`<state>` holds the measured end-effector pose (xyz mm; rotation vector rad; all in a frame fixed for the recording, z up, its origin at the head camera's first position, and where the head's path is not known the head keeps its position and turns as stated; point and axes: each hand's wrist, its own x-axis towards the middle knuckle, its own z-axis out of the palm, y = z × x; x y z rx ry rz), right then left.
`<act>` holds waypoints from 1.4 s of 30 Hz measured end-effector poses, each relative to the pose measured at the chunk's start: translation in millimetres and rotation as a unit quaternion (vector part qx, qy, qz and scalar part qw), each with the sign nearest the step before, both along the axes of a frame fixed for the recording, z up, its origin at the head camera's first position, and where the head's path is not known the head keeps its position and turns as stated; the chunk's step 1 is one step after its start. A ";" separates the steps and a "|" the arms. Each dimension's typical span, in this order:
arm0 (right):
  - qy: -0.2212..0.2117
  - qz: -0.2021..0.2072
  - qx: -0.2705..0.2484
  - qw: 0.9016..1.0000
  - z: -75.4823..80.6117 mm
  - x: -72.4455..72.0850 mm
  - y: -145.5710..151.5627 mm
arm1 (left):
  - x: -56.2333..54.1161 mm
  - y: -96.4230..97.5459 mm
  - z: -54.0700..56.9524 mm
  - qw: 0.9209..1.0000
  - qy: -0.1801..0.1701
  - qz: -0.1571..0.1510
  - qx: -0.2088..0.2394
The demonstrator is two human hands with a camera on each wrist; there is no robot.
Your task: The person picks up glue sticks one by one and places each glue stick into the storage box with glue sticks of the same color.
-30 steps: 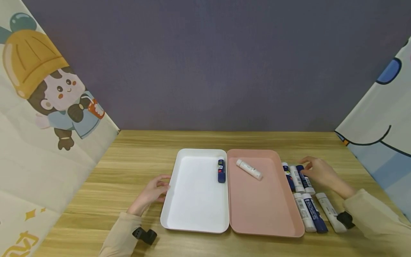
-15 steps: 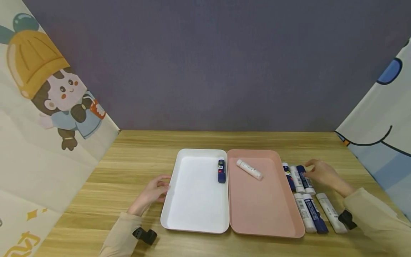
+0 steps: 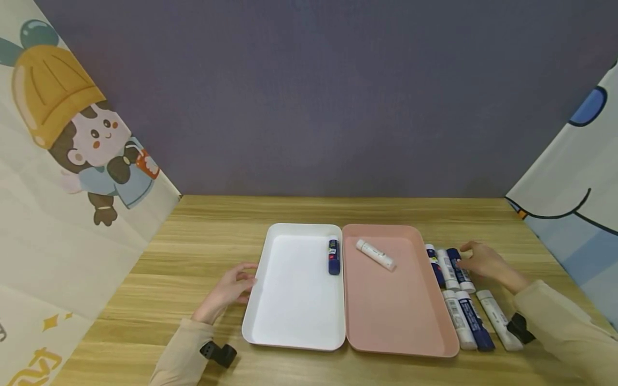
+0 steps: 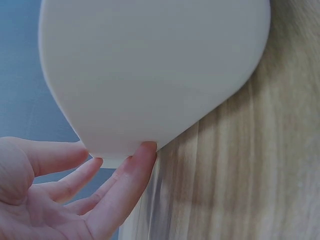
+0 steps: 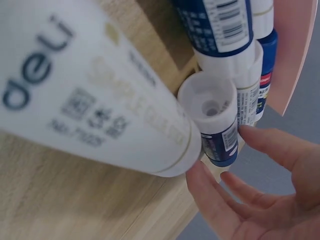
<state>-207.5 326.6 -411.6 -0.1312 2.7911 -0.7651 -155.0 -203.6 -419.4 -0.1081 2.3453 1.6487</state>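
In the head view, my left hand (image 3: 230, 289) is at the left side of the white tray (image 3: 296, 344). The left wrist view shows its thumb and fingers (image 4: 145, 155) gripping the tray's edge. On the right, my right hand (image 3: 485, 262) pinches a blue glue stick (image 5: 220, 145) with a white end, thumb on one side and fingers on the other. That stick lies on the table beside a white glue stick (image 3: 447, 269) and another blue glue stick (image 3: 434, 265). A blue glue stick (image 3: 333, 256) rests in the white tray; a white one (image 3: 375, 254) lies in the pink tray (image 3: 403, 351).
Nearer the front lie a white glue stick (image 3: 460, 320), a blue one (image 3: 475, 321) and another white one (image 3: 499, 320), close to my right wrist. The two trays stand side by side on the wooden table (image 3: 193, 241). A grey panel (image 3: 309, 107) rises behind.
The right hand has drawn in slightly at the blue glue stick, its fingers settling around it. The left hand and both trays stay put.
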 end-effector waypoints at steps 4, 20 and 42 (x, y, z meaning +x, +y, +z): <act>-0.008 -0.006 -0.021 1.000 -9.5 -4.7 4.8 | -0.2 0.2 0.5 1.000 -0.001 0.000 0.002; -0.028 -0.014 -0.003 1.000 -0.2 -1.7 -5.8 | -1.9 0.1 1.1 1.000 -0.002 -0.005 0.008; -0.032 -0.024 -0.015 0.999 4.0 -4.2 -5.9 | -2.8 -0.1 0.2 1.000 -0.004 -0.005 0.005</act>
